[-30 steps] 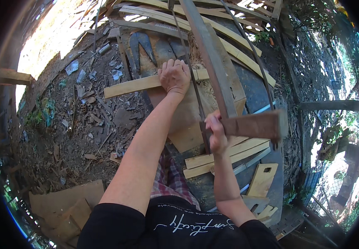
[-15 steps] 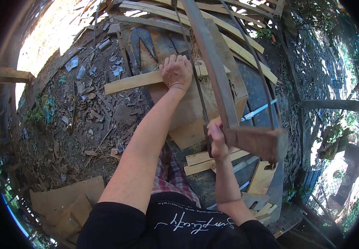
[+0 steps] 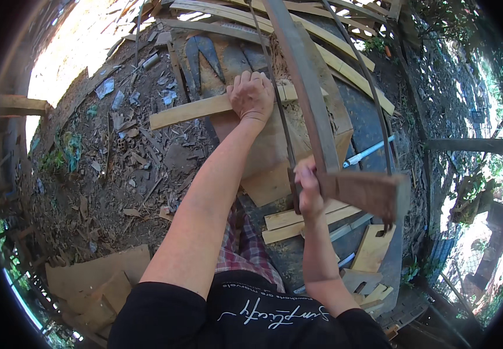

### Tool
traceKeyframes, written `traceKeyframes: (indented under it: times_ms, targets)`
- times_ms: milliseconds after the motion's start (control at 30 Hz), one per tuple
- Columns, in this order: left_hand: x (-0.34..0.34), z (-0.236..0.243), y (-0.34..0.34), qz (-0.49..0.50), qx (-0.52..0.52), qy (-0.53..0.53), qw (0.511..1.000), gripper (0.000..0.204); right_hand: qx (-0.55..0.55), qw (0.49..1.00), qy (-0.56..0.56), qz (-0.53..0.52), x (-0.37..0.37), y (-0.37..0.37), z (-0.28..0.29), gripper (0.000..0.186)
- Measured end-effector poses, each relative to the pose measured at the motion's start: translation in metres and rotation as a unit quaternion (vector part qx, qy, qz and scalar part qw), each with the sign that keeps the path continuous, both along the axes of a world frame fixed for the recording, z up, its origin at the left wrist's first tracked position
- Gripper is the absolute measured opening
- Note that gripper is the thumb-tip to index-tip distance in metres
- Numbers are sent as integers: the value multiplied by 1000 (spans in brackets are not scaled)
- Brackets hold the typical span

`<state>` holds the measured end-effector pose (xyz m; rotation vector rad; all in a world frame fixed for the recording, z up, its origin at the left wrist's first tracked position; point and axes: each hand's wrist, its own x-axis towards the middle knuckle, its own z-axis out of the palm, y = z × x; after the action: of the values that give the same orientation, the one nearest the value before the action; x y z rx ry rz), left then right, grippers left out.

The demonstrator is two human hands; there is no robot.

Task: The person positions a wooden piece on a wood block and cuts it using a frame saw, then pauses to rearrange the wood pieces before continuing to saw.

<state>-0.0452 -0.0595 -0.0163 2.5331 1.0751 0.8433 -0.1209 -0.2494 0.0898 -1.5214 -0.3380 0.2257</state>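
My left hand (image 3: 251,100) presses down on a pale wooden strip (image 3: 188,113), its fingers curled over it. Under the strip lies a thick wooden block (image 3: 266,154) with sawdust on top. My right hand (image 3: 310,189) is wrapped round the near end of a wooden frame saw (image 3: 308,93), beside its brown crosspiece (image 3: 359,191). Just right of my left hand, the saw's thin blade (image 3: 279,107) crosses the strip. Whether the teeth have cut into the wood is too small to tell. The saw's far end runs out of the picture's top.
A dark notched V-shaped piece (image 3: 200,58) lies beyond my left hand. Long pale strips (image 3: 353,72) lie at the far right, and short offcuts (image 3: 307,224) nearer me. A white tube-like rod (image 3: 368,150) rests on the dark bench. Debris covers the ground (image 3: 141,168) to the left.
The view has shifted slightly. My right hand and the saw have moved a little away from me, while my left hand stays on the wooden strip.
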Motion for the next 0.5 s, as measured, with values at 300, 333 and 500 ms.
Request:
traceKeyframes:
  times_ms: [300,333,500]
  targets:
    - [10,6,-2,62,11,-12,998,17,14,999,21,28,-39,-49,3,15]
    - [9,6,-2,52,15,-14,998,17,29,999,11,42,-46,-61,5,15]
    - [0,0,0,-17,11,-18,1000,16,47,998,-44,-4,-11,-21,-15,11]
